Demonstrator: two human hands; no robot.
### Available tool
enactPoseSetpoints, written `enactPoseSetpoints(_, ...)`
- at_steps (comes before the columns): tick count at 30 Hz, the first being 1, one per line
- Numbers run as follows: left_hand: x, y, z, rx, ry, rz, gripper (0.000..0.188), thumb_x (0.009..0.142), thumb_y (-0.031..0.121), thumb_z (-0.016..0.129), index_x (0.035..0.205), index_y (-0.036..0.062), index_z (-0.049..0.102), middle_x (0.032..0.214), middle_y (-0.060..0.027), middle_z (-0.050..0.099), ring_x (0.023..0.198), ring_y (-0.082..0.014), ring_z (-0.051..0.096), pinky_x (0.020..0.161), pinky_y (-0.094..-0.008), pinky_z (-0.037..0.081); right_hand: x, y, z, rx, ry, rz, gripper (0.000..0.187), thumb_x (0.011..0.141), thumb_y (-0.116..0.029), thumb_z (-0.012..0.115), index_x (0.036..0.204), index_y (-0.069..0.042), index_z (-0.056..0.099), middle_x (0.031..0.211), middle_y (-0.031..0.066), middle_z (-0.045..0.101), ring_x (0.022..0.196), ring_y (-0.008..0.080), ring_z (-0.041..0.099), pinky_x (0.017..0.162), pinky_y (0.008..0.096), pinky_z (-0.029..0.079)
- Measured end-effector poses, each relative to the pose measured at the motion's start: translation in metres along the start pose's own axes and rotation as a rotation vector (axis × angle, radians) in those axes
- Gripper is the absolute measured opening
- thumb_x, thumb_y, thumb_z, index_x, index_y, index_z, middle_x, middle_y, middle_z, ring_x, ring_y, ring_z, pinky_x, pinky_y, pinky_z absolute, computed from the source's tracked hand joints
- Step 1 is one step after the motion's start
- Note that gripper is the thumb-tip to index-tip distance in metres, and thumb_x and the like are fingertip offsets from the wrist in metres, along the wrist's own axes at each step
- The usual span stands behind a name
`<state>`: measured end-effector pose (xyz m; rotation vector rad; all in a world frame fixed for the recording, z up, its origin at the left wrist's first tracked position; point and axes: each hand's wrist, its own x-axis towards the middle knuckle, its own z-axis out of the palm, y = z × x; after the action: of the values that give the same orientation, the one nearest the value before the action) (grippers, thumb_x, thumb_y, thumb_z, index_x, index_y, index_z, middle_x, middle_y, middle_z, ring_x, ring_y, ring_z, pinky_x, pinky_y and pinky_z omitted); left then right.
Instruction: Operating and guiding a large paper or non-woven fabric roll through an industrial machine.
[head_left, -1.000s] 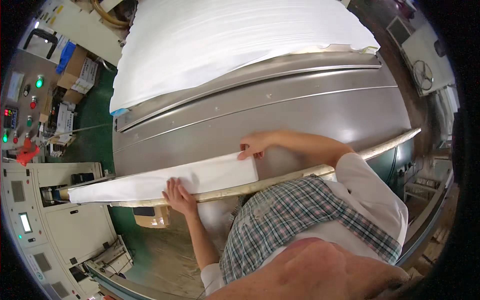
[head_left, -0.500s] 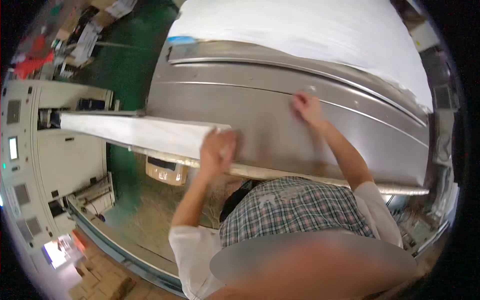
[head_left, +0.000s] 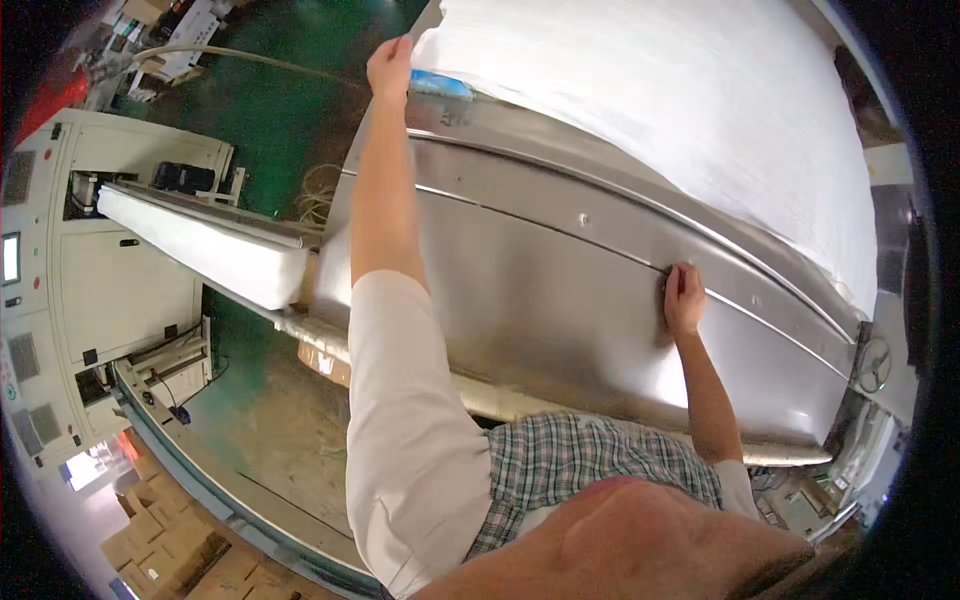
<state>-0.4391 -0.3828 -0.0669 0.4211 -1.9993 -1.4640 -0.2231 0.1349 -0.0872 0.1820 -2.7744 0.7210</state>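
Observation:
My left hand (head_left: 390,68) is stretched far forward, its fingers closed at the left edge of a wide white sheet (head_left: 640,90); the fingertips seem to pinch that edge. Beside this hand, a blue printed piece (head_left: 440,85) shows under the sheet's border. My right hand (head_left: 685,300) rests on the metal table (head_left: 540,290) by a narrow groove, fingers bent together; what they hold, if anything, is hidden. At the table's left end lies a long white folded strip (head_left: 210,245) on a narrow conveyor that runs to a machine cabinet.
The pale machine cabinet (head_left: 135,290) with a small screen stands at the left. A raised metal rail (head_left: 600,165) crosses the table in front of the sheet. A handwheel (head_left: 873,363) is at the right end. Cardboard boxes (head_left: 165,530) lie at lower left.
My left hand has left the white strip and reached forward to the sheet's edge. The strip has shifted left, off the tabletop toward the cabinet. My right hand stays near the groove, slightly further right.

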Motion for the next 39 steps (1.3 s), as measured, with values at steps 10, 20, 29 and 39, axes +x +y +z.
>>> enactPoseSetpoints(10, 0.042, -0.01, 0.017, 0.024, -0.323, -0.241, 0.045, 0.085, 0.041, 0.047, 0.11, 0.0048, 0.055, 0.11, -0.0067, 0.055, 0.097, -0.0162, 0.049, 0.082, -0.0294, 0.038, 0.005, 0.003, 0.007, -0.081, -0.037, 0.0, 0.009, 0.08, -0.013, 0.055, 0.087, -0.007, 0.053, 0.078, 0.0118, 0.058, 0.064, 0.0324, 0.057, 0.055, 0.0386, 0.046)
enactPoseSetpoints(20, 0.033, -0.004, -0.008, -0.082, -0.437, -0.293, 0.038, 0.083, 0.037, 0.049, 0.099, 0.0028, 0.057, 0.091, -0.0047, 0.059, 0.082, -0.0143, 0.051, 0.074, -0.0269, 0.038, 0.009, -0.006, 0.003, -0.065, -0.015, -0.025, 0.006, 0.08, -0.012, 0.054, 0.084, -0.007, 0.052, 0.075, 0.0117, 0.056, 0.064, 0.031, 0.057, 0.054, 0.0387, 0.045)
enactPoseSetpoints(29, 0.027, 0.001, -0.004, -0.046, -0.289, -0.208, 0.033, 0.08, 0.032, 0.056, 0.079, -0.0002, 0.062, 0.074, -0.0042, 0.061, 0.069, -0.0119, 0.052, 0.065, -0.0258, 0.04, 0.007, -0.005, 0.001, -0.066, -0.028, 0.018, 0.007, 0.081, -0.012, 0.053, 0.085, -0.006, 0.052, 0.074, 0.0116, 0.056, 0.062, 0.0289, 0.055, 0.055, 0.0353, 0.044)
enactPoseSetpoints(39, 0.034, 0.001, 0.005, 0.07, -0.233, -0.157, 0.028, 0.076, 0.028, 0.056, 0.071, 0.0008, 0.059, 0.065, -0.0045, 0.057, 0.063, -0.0116, 0.049, 0.061, -0.0261, 0.039, 0.006, -0.008, 0.004, -0.113, -0.035, 0.027, 0.008, 0.081, -0.013, 0.053, 0.086, -0.006, 0.053, 0.073, 0.011, 0.056, 0.06, 0.0289, 0.056, 0.054, 0.0357, 0.045)
